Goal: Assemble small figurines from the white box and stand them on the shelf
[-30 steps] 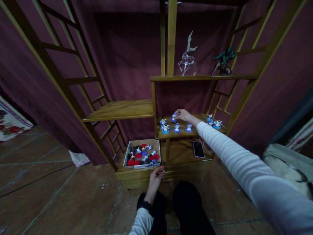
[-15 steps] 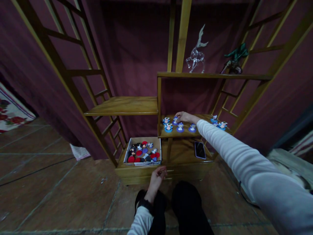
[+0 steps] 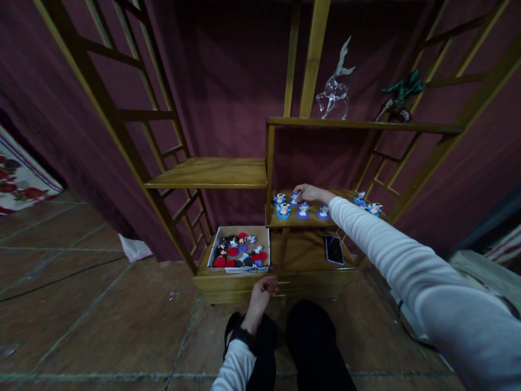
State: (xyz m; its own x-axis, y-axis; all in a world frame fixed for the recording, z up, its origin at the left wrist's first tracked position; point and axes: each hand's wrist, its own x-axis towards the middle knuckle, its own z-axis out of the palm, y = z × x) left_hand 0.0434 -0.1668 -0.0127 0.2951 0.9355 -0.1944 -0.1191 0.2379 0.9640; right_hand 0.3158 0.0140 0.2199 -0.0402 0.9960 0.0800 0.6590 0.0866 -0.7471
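Observation:
My right hand (image 3: pixel 311 193) reaches onto the middle right shelf, its fingers closed on a small purple-and-white figurine (image 3: pixel 294 199) at the back. That figurine stands on a round purple base. In front are two similar purple figurines (image 3: pixel 303 210). To the left stand two blue-based figurines (image 3: pixel 283 210), and several more blue ones (image 3: pixel 374 208) are at the shelf's right end, partly behind my sleeve. My left hand (image 3: pixel 264 292) hangs before the drawer front with its fingers curled together and nothing visible in them. Just beyond it is an open cardboard box (image 3: pixel 215 245) of loose figurines and round bases.
A phone (image 3: pixel 334 250) lies on the lower shelf. On the upper shelf (image 3: pixel 358 125) stand a clear deer ornament (image 3: pixel 334 93) and a dark green-topped ornament (image 3: pixel 401 98). A bare wooden shelf (image 3: pixel 209 172) juts out at left. A cable (image 3: pixel 61 279) runs over the tiled floor.
The camera view has shifted slightly, so the shelves appear a little further right. My right hand stays at the same purple figurine. My left hand is nearly unmoved.

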